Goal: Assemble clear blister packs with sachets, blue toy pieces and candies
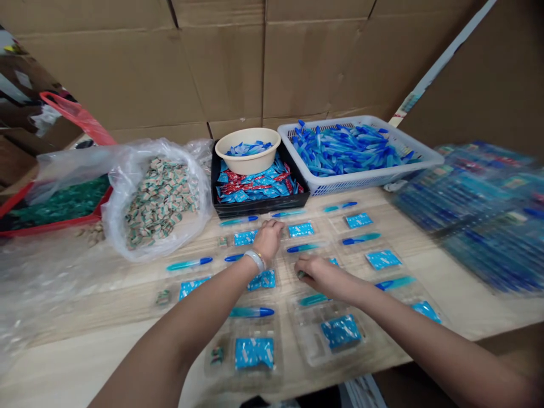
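Observation:
My left hand (268, 241) reaches over the back row of clear plastic trays (312, 360), fingers pinched together beside a blue printed packet (301, 229). Whatever those fingers hold is hidden. Nearer to me, my right hand (323, 276) is closed above another tray, with a small green-and-beige piece (301, 274) showing at its fingertips. Trays lie in rows, and many hold a blue packet and a blue-and-teal pen-shaped piece (251, 312). Similar small green-and-beige pieces sit in some left-hand trays, such as the front piece (216, 355).
Behind the trays stand a plastic bag (113, 226) of green-and-beige pieces, a black bin (263, 208) of packets with a cream bowl (246, 166) on it, and a white basket (357, 182) of blue pieces. Filled packs (493, 226) are stacked right. A red tray (51, 228) is left.

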A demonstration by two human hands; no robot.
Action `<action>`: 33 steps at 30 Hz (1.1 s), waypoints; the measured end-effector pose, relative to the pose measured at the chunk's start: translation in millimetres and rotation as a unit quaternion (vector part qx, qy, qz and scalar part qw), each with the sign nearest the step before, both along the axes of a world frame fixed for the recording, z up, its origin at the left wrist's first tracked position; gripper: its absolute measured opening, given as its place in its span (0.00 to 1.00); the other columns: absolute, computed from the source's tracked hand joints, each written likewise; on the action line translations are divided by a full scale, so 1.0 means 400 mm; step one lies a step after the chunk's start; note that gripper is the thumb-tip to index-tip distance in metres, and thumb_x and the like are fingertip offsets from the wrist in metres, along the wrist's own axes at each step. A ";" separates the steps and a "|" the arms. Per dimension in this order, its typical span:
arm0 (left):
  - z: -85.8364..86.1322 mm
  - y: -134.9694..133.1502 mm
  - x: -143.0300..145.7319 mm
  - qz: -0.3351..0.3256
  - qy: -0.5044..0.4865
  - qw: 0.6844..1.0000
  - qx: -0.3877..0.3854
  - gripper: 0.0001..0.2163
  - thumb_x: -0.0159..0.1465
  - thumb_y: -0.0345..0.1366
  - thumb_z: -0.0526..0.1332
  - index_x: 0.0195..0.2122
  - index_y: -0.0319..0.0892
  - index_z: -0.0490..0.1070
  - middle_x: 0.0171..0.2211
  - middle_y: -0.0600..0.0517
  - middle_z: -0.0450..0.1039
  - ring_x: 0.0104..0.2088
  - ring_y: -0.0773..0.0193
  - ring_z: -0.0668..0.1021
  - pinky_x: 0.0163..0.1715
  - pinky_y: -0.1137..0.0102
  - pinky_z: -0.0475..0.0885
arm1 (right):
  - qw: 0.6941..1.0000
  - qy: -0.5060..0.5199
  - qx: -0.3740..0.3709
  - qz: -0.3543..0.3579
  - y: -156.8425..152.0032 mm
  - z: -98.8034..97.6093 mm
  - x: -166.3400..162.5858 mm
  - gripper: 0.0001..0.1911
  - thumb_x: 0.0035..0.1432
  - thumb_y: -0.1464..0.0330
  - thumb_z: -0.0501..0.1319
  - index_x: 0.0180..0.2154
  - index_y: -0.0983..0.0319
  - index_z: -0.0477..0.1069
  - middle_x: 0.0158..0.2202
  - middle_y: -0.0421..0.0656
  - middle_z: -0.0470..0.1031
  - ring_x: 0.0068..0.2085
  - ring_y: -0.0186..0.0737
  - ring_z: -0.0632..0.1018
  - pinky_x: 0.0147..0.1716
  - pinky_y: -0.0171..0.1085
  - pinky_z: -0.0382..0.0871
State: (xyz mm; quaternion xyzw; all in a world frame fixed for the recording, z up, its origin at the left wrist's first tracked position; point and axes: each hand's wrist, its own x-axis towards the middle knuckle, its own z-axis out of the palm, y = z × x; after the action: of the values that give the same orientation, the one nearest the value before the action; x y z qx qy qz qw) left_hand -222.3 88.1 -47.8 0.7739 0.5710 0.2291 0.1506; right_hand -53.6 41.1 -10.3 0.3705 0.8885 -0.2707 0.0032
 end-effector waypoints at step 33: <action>0.013 0.009 -0.033 -0.035 0.023 0.999 -0.010 0.11 0.60 0.31 0.51 0.37 0.38 0.72 0.36 0.48 0.68 0.39 0.62 0.68 0.42 0.69 0.64 | 0.999 0.032 0.007 -0.016 -0.030 -0.010 0.023 0.07 0.54 0.76 0.50 0.28 0.63 0.64 0.32 0.43 0.63 0.33 0.35 0.68 0.32 0.33 0.63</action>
State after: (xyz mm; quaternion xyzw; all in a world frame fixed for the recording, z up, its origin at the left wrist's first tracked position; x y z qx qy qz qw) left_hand -235.5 91.7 -42.5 0.7968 0.5491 0.2000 0.1537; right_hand -44.3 29.2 -14.2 0.3759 0.8839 -0.2764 -0.0324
